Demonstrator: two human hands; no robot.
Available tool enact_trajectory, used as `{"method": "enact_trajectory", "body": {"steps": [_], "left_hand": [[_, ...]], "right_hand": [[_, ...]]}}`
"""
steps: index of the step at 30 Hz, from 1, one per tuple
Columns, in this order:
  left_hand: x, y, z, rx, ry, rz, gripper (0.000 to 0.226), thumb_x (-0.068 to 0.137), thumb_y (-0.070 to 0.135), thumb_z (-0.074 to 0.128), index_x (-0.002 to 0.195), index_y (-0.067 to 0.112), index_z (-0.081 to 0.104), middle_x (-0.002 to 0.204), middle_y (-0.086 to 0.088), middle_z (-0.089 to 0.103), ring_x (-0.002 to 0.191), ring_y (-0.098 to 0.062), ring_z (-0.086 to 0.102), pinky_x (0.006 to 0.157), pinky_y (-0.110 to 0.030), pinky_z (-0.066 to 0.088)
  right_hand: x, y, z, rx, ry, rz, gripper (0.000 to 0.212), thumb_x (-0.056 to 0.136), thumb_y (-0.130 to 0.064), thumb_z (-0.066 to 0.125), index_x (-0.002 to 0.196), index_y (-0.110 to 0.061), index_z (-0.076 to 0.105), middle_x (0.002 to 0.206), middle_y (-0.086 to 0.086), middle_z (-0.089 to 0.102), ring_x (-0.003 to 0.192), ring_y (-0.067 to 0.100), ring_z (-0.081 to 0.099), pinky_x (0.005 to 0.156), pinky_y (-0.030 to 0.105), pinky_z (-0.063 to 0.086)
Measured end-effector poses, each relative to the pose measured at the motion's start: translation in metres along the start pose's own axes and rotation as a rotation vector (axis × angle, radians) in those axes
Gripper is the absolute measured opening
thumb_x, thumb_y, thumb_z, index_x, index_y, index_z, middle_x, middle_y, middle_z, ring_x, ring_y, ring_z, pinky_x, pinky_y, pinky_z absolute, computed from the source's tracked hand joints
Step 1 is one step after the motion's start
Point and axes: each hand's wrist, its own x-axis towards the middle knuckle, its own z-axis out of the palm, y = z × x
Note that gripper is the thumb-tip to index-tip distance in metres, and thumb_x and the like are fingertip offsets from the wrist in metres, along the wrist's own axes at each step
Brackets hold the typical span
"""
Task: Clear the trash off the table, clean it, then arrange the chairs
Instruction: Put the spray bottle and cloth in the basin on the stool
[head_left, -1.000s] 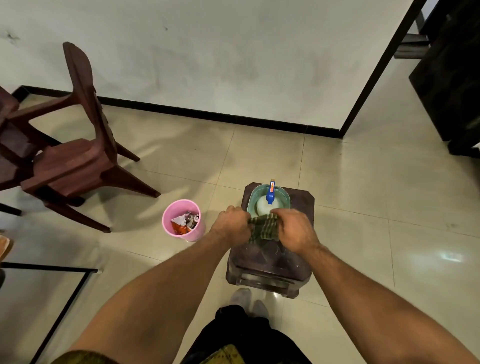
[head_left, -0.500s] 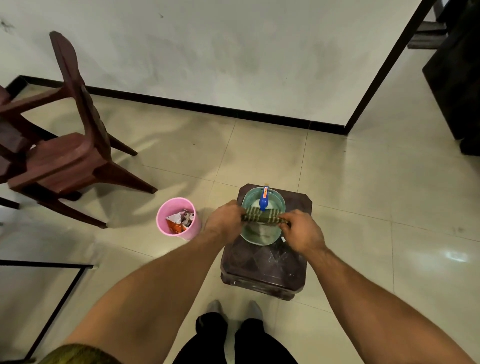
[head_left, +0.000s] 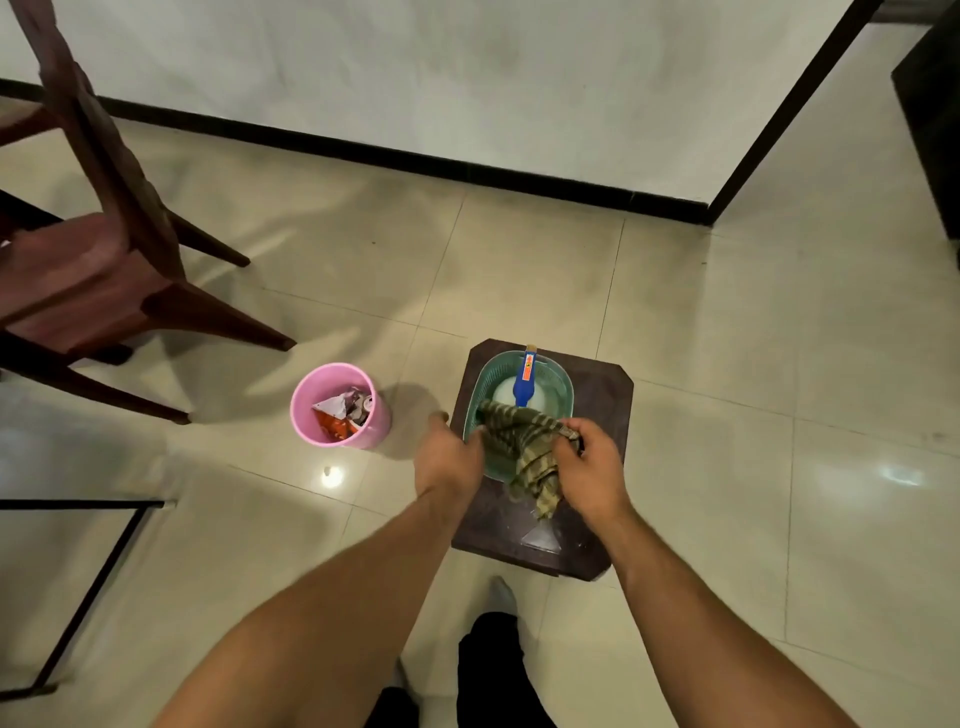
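Observation:
A green striped cloth (head_left: 524, 447) hangs over the near rim of a teal basket (head_left: 558, 382). My left hand (head_left: 449, 457) grips its left end and my right hand (head_left: 587, 462) grips its right end. The basket stands on a small dark stool (head_left: 605, 395) and holds a white bottle with a blue spray head (head_left: 524, 384). A pink bin (head_left: 311, 415) with wrappers inside sits on the floor left of the stool. Dark red chairs (head_left: 88, 270) stand at the left, stacked or tilted against each other.
A black metal frame (head_left: 104, 545) crosses the floor at lower left. A white wall with a black skirting (head_left: 415, 156) runs behind, and a doorway with dark furniture (head_left: 930, 104) opens at the right. My legs and feet are just below the stool.
The cloth was pulled tight between both hands above the basket; now it hangs loose over the basket's near rim. The view has moved closer and lower.

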Motion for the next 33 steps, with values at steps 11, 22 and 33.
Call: {"method": "enact_trajectory", "body": {"steps": [11,22,33], "left_hand": [[-0.007,-0.017,0.023,-0.817,-0.452,-0.669,0.047,0.088,0.038,0.070,0.122,0.007,0.066,0.100,-0.016,0.076,0.087,-0.032,0.075,0.066,-0.046,0.061],[0.007,-0.021,0.009,-0.624,-0.233,-0.254,0.042,0.086,-0.007,0.070,0.123,0.012,0.064,0.103,-0.009,0.071,0.085,-0.020,0.068,0.069,-0.026,0.059],[0.018,-0.045,0.026,-0.196,-0.047,-0.025,0.029,0.080,0.013,0.081,0.107,0.013,0.069,0.094,0.000,0.069,0.084,-0.016,0.062,0.076,-0.020,0.047]], "right_hand": [[-0.019,0.011,0.023,0.960,-0.019,0.686,0.023,0.095,0.003,0.046,0.114,0.004,0.059,0.099,0.024,0.071,0.083,0.033,0.070,0.067,0.042,0.062],[-0.015,0.018,0.036,0.412,0.064,0.540,0.009,0.096,-0.010,0.063,0.101,-0.017,0.065,0.091,0.002,0.072,0.079,0.017,0.068,0.064,0.034,0.058],[-0.028,0.050,0.052,-0.060,0.236,0.400,0.028,0.081,-0.025,0.082,0.104,-0.010,0.074,0.096,0.005,0.075,0.083,0.018,0.065,0.081,0.025,0.048]]}}
